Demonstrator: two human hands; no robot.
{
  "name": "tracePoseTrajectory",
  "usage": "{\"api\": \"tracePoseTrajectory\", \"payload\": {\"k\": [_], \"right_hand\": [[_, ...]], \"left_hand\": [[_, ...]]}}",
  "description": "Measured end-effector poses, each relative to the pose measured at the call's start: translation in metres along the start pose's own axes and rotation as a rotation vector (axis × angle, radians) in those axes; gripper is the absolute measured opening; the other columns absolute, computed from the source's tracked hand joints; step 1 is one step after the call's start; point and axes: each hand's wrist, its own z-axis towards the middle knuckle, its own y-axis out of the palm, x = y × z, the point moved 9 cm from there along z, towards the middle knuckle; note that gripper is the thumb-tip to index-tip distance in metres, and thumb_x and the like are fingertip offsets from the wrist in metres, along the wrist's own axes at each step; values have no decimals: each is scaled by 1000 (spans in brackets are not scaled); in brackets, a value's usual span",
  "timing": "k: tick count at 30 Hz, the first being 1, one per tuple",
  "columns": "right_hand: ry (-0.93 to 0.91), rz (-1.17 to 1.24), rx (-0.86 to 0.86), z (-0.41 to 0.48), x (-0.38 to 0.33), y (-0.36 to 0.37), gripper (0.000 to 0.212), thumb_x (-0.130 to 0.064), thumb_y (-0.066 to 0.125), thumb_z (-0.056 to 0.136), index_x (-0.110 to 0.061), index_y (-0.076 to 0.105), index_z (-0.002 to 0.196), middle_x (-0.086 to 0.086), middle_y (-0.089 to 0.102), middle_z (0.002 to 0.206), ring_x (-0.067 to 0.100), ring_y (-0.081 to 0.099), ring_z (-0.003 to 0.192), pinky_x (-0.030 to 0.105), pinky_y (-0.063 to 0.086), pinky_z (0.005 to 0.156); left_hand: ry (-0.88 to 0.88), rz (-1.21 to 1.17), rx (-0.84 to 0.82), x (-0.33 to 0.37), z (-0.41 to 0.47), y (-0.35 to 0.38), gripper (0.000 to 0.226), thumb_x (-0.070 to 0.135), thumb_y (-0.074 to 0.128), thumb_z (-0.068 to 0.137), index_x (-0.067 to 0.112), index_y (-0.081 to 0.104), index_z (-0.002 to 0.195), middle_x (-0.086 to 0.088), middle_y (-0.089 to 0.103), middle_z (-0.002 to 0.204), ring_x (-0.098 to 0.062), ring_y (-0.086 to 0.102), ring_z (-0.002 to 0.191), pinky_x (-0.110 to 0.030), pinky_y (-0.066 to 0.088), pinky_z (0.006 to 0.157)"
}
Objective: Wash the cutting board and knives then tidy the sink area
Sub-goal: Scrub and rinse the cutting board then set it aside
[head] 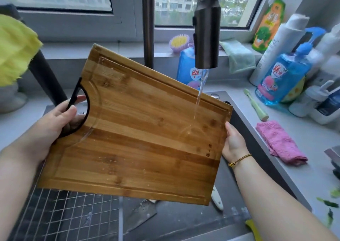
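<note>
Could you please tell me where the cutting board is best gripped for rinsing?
By the black-rimmed handle on its left side, coming from the left with fingers through the opening, as the left hand does. The cutting board is broad and wet, so the right hand steadying the opposite edge helps.

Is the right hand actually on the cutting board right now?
Touching. The head view shows the right hand gripping the cutting board at its right edge.
</note>
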Motion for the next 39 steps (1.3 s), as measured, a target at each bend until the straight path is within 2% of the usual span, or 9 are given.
{"api": "tracePoseTrajectory", "payload": {"k": [2, 4, 8, 16, 21, 27, 33, 37, 39], "right_hand": [[-6, -10, 3, -3, 3, 2, 36, -31, 34, 99, -10, 53, 121, 11, 61, 112, 26, 59, 105, 43, 48, 89], [-5, 5, 1, -5, 11, 3, 35, -33, 33, 99, -11, 55, 117, 11, 62, 110, 26, 59, 104, 41, 50, 85], [44, -55, -19, -13, 26, 13, 35, -34, 29, 100, -15, 57, 109, 10, 60, 111, 25, 58, 103, 41, 47, 88], [139, -336, 2, -26, 36, 23, 44, -31, 21, 101, -8, 35, 136, 14, 46, 134, 31, 46, 122, 44, 38, 101], [171, -276, -19, -33, 39, 26, 44, -30, 22, 101, -9, 31, 138, 14, 43, 138, 32, 43, 126, 49, 35, 105], [2, -99, 8, -29, 1, 4, 41, -29, 26, 101, -13, 33, 138, 13, 45, 137, 31, 46, 122, 46, 39, 99], [-248, -132, 119, -32, -76, -33, 23, -14, 33, 99, -14, 51, 114, 14, 51, 128, 12, 56, 86, 36, 45, 95], [-311, -210, 173, -34, -114, -59, 21, -14, 36, 98, -13, 53, 112, 10, 53, 124, 8, 57, 83, 17, 54, 69], [-331, -231, 205, -36, -131, -70, 24, -14, 38, 98, -11, 51, 117, 9, 54, 118, 10, 57, 84, 25, 52, 79]], "left_hand": [[-12, -23, 2, 0, 2, -2, 63, 73, 73, 35, 46, 65, 91, 7, 74, 79, -7, 71, 72, -20, 55, 56], [5, -48, 32, 11, 1, -3, 45, 63, 67, 51, 39, 66, 90, 7, 74, 73, -6, 70, 66, -18, 54, 52], [0, -55, 65, 29, -1, -7, 20, 37, 51, 75, 35, 67, 86, 5, 74, 72, -7, 70, 65, -21, 56, 54], [-29, -1, 47, 57, -13, 0, 23, 16, 50, 89, 31, 67, 82, 3, 72, 66, -9, 67, 53, -20, 54, 50], [-18, -5, 88, 69, -27, 1, 23, 17, 50, 92, 33, 66, 85, 3, 73, 70, -18, 67, 67, -31, 55, 66], [10, -90, 49, 69, -40, 24, 29, 5, 48, 90, 31, 61, 91, 6, 70, 63, -8, 66, 51, -18, 52, 45], [-147, -232, -14, 24, -23, 64, 31, 2, 40, 94, 27, 58, 96, 5, 72, 68, -7, 67, 57, -19, 54, 52], [-247, -313, -19, -4, -4, 96, 34, -1, 35, 95, 23, 57, 102, -4, 65, 88, -11, 66, 62, -27, 53, 59], [-277, -328, -3, -12, 6, 111, 35, -3, 32, 95, 22, 57, 98, -3, 64, 87, -15, 63, 69, -30, 47, 61]]}}
